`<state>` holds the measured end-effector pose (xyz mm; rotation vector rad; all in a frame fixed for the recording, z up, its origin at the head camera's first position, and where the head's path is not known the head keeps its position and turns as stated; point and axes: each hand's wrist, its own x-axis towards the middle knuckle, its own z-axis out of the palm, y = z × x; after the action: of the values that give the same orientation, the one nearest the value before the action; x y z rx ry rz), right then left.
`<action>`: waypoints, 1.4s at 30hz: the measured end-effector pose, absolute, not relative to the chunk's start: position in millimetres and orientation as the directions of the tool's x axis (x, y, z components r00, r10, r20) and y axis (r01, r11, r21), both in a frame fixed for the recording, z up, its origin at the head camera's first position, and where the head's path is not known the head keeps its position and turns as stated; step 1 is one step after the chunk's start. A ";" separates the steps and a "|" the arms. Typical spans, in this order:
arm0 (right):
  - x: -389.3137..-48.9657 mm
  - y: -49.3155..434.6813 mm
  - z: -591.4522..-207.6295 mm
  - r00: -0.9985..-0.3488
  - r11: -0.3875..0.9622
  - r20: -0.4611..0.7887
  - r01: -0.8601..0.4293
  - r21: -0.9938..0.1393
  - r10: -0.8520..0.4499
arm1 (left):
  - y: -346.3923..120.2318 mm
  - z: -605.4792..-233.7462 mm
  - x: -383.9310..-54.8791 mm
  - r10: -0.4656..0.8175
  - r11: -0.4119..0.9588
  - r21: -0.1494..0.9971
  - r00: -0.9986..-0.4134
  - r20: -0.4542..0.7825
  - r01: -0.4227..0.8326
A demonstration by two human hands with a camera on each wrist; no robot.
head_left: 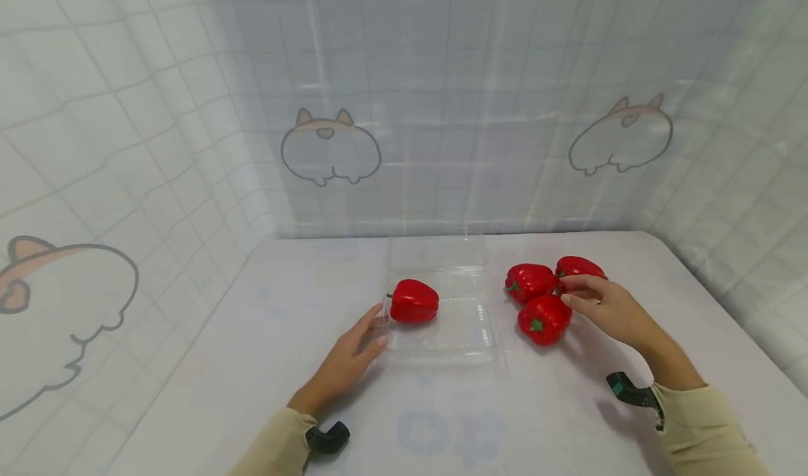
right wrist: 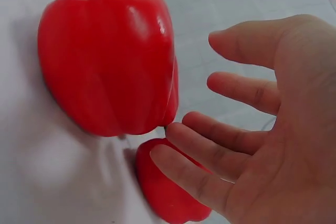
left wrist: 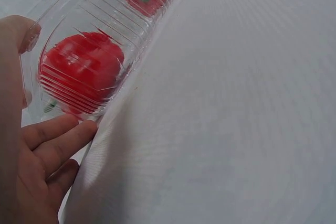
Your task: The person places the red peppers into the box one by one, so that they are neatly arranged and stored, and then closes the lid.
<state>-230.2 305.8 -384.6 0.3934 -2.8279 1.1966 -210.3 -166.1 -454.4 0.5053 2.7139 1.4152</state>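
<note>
Red, glossy bell pepper (head_left: 414, 301) with a green stem lies on its side in a clear plastic container (head_left: 463, 332), stem and long axis pointing left. Three matching red peppers (head_left: 544, 320) cluster rightward on the white tabletop (head_left: 303, 273), before white grid-printed sheeting (head_left: 435, 76). Left wrist view: the left hand (left wrist: 39, 182) pinches the container's rim. Right wrist view: the right hand (right wrist: 294, 129) gapes wide, holding nothing; whether fingertips touch a pepper is hard to tell.

On the tabletop (head_left: 284, 287), just right of the left fingers (left wrist: 68, 142): container (head_left: 463, 325), pepper (head_left: 413, 301) in its left half. Left of the right fingers (right wrist: 191, 174): second pepper (head_left: 530, 281), third pepper (head_left: 544, 322) just before it; fourth pepper (head_left: 577, 265) just behind those fingers.
</note>
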 end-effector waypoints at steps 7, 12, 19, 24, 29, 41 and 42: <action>-235.3 308.3 -390.7 -0.961 0.595 0.070 -0.222 -0.772 -0.266 | -168.7 -453.6 -209.5 0.300 0.523 0.804 -0.944 0.136 0.282; -240.9 305.8 -395.2 -0.956 0.558 0.045 -0.208 -0.804 -0.291 | -171.9 -452.5 -208.6 0.286 0.520 0.810 -0.949 0.134 0.272; -241.6 299.4 -398.8 -0.955 0.592 0.024 -0.203 -0.780 -0.296 | -177.7 -455.1 -206.6 0.279 0.524 0.809 -0.951 0.133 0.266; -239.8 296.1 -400.1 -0.945 0.582 -0.007 -0.195 -0.789 -0.326 | -180.6 -452.2 -202.6 0.268 0.538 0.800 -0.953 0.138 0.267; -235.4 304.3 -403.4 -0.954 0.558 -0.060 -0.121 -0.821 -0.295 | -175.5 -449.0 -207.8 0.321 0.511 0.803 -0.934 0.155 0.308; -232.0 317.9 -412.0 -0.948 0.499 -0.102 -0.065 -0.864 -0.301 | -166.9 -454.4 -206.0 0.299 0.544 0.795 -0.947 0.114 0.268; -231.7 318.3 -411.9 -0.946 0.499 -0.104 -0.066 -0.864 -0.306 | -166.9 -454.7 -205.0 0.295 0.547 0.794 -0.949 0.113 0.265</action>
<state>-231.7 318.3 -411.9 0.3704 -2.9251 1.6678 -205.0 -166.9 -454.7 0.4951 2.7334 1.3930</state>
